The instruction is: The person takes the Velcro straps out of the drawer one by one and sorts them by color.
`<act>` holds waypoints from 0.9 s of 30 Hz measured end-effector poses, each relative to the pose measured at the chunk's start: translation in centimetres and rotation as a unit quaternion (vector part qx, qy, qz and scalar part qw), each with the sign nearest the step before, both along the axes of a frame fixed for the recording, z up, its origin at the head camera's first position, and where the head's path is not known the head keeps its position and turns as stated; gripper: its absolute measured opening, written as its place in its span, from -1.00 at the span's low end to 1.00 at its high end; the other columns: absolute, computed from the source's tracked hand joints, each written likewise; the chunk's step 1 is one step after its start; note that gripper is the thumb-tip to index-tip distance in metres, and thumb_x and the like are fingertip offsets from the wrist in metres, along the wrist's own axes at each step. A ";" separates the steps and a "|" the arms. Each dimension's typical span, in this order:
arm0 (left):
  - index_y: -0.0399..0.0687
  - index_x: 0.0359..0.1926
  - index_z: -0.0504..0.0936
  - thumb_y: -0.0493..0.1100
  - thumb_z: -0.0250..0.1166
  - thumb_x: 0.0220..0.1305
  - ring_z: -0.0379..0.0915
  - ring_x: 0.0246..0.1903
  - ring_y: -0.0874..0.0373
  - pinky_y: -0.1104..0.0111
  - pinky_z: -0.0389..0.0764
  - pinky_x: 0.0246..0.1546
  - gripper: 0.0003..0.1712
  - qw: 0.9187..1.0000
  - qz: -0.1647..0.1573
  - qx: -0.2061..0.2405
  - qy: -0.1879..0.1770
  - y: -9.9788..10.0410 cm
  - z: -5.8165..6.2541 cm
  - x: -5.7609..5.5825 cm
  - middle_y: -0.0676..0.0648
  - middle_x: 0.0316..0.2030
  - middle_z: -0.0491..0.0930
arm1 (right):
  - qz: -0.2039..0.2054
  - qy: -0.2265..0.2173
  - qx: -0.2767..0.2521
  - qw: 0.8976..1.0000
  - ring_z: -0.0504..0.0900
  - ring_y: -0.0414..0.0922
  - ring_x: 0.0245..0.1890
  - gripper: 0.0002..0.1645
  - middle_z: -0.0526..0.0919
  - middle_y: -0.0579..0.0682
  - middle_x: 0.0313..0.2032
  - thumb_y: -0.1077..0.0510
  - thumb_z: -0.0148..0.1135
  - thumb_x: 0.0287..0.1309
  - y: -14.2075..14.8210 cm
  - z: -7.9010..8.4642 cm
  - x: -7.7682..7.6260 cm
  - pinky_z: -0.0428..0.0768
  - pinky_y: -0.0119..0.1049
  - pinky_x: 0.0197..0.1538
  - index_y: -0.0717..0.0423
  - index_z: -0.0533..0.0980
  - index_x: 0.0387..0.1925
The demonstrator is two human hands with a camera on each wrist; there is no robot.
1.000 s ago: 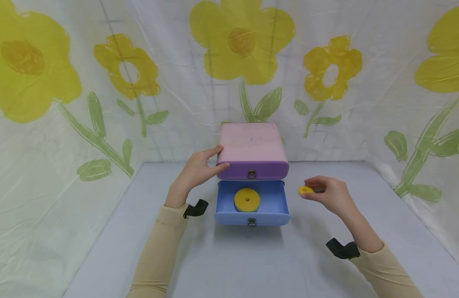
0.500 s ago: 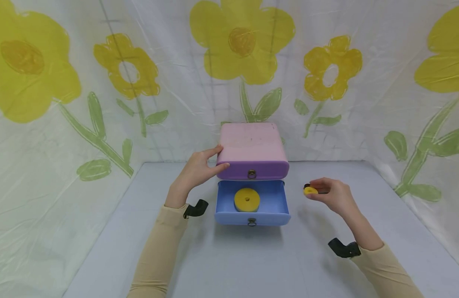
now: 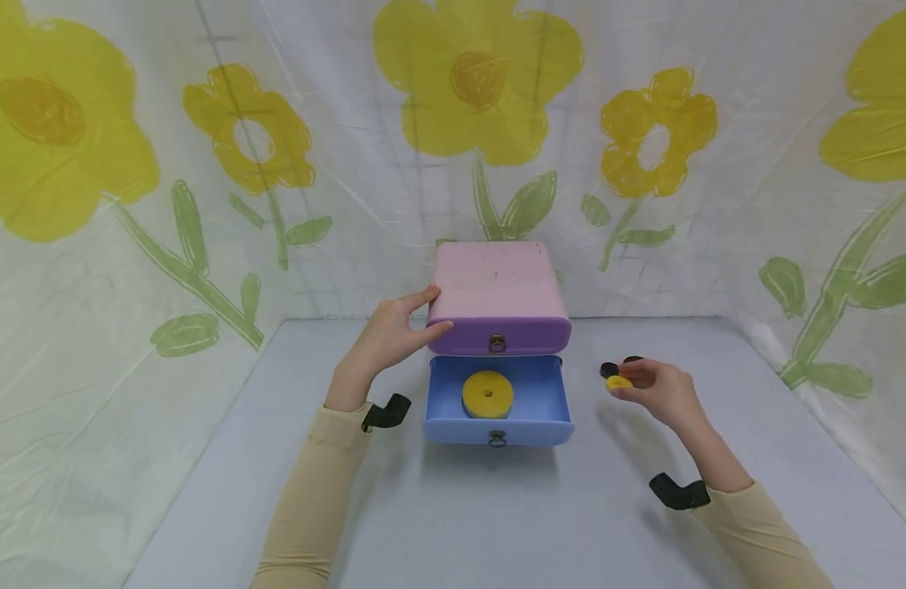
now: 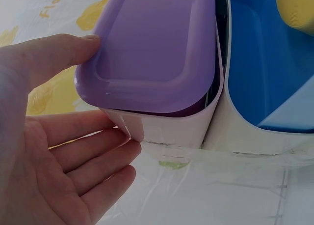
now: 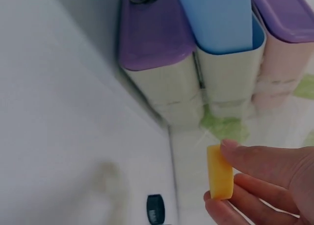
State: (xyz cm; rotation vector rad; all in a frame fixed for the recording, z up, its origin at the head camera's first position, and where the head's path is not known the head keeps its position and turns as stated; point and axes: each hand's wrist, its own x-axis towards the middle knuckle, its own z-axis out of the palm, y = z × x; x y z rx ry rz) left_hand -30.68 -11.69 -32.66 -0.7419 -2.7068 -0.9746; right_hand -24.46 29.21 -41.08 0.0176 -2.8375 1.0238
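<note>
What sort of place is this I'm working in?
It looks like a curtained-off work area, perhaps set up for filming: a flowered sheet hangs behind and along both sides of a pale table, with a small drawer unit on it.

Found the drawer cabinet [image 3: 497,278] at the back of the table [image 3: 453,515], before the curtain [image 3: 350,139]. Saw the middle drawer [image 3: 537,397] pulled forward between the upper drawer [image 3: 456,337] and the lower drawer [image 5: 154,43], with the large disc [image 3: 487,405] inside. Noticed the left hand [image 3: 391,335] against the cabinet's left side; to its right, the right hand [image 3: 668,396] with the small disc [image 5: 221,173]; beyond, two round pieces [image 3: 609,370].
</note>
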 end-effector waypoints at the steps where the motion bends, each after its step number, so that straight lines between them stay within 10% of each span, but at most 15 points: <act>1: -0.01 0.38 0.29 0.32 0.24 0.15 0.24 0.33 0.04 0.11 0.34 0.28 -0.12 1.000 0.000 0.000 0.000 0.0 0.0 0.0 0.00 0.34 0.31 | -0.002 -0.002 0.000 1.000 0.67 0.11 -0.09 -0.39 0.69 0.22 -0.11 -0.03 0.43 0.00 0.1 -0.2 -0.1 0.61 0.00 -0.07 0.26 0.55 0.01; 27: 0.02 0.38 0.29 0.31 0.23 0.17 0.23 0.33 0.05 0.12 0.33 0.29 -0.15 1.000 0.006 -0.003 -0.005 0.0 0.1 0.1 0.02 0.34 0.29 | -0.003 -0.022 -0.013 1.000 0.68 0.12 -0.12 -0.47 0.67 0.27 -0.10 0.12 0.43 -0.01 1.1 -4.7 -1.4 0.64 -0.07 -0.10 0.33 0.55 -0.02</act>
